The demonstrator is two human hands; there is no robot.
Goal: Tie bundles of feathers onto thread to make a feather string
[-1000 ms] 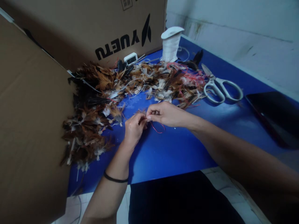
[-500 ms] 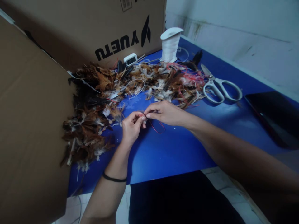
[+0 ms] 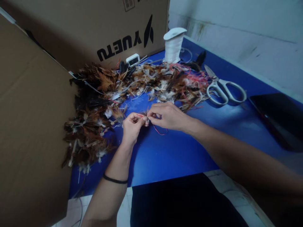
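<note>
Mid-frame, the left hand (image 3: 131, 128) and right hand (image 3: 169, 116) each pinch tight on a small feather tuft (image 3: 143, 113), red thread (image 3: 158, 132) trailing; upside-down "YUETU" (image 3: 117, 46) marks the cardboard box (image 3: 71, 37), upper left.

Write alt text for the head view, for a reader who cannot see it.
A person's left hand pinches a small feather tuft with red thread, the right hand close against it, over a blue table. Brown, black and white feathers lie left and behind, near a white spool and silver scissors.
</note>
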